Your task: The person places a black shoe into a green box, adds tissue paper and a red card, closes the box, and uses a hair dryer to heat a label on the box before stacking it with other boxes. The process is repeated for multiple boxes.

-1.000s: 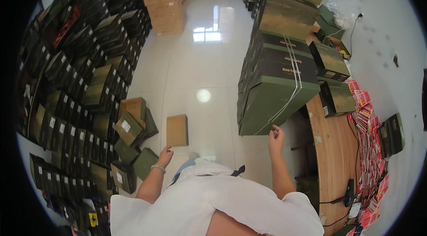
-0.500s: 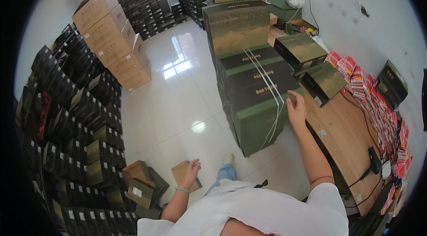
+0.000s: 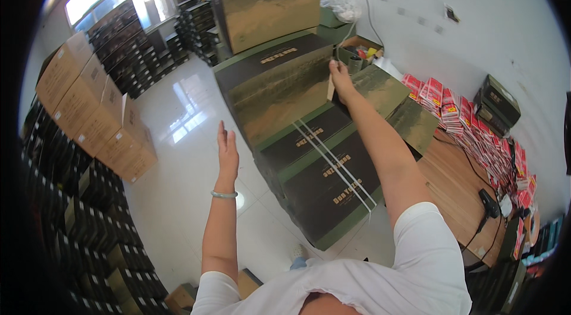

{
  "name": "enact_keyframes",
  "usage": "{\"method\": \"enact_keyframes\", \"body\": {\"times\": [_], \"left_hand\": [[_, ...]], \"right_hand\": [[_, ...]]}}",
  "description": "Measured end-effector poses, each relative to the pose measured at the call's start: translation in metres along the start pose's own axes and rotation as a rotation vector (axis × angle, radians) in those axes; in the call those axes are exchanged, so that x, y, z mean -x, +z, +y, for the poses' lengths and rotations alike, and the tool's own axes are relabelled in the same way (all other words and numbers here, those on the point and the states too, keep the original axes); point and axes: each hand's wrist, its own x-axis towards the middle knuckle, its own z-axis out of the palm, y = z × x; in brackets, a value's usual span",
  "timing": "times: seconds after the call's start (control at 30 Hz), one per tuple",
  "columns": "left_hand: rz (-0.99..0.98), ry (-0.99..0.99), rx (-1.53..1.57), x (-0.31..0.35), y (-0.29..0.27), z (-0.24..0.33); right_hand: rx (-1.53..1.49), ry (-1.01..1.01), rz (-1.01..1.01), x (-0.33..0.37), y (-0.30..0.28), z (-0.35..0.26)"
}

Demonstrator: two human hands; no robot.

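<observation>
A large dark green box (image 3: 279,92) with a tan landscape print stands on a stack, and another printed box (image 3: 270,3) rests on top of it. My right hand (image 3: 342,80) is at the right edge of the lower one, its fingers partly hidden, seeming to lie against the side. Out to the left of the stack, my left hand (image 3: 227,151) is raised and open, its fingers stretched and touching nothing. In front of the printed boxes lie several dark boxes (image 3: 324,196), with white strapping (image 3: 336,163) running across their tops.
To the right is a wooden table (image 3: 458,184) with a black hair dryer (image 3: 489,203) and a heap of red-and-white packets (image 3: 476,119). Brown cartons (image 3: 95,107) are piled at the left, above rows of dark boxes (image 3: 89,214). Glossy tiled floor (image 3: 178,196) lies between.
My right hand has moved forward from the strapped boxes to the printed box's right edge. My left hand has risen forward from low beside my body, and the view has moved closer to the stack.
</observation>
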Motion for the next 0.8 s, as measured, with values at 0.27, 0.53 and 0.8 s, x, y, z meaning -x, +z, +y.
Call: {"method": "enact_keyframes", "body": {"times": [0.27, 0.53, 0.8], "left_hand": [[0.046, -0.141, 0.266, -0.027, 0.051, -0.008], [-0.095, 0.065, 0.45, 0.18, 0.114, 0.079], [-0.792, -0.89, 0.564, 0.376, 0.364, 0.097]], "right_hand": [[-0.258, -0.091, -0.11, 0.022, -0.019, -0.017], [-0.665, -0.27, 0.224, 0.241, -0.251, -0.04], [-0.187, -0.289, 0.831, 0.417, -0.552, 0.019]]}}
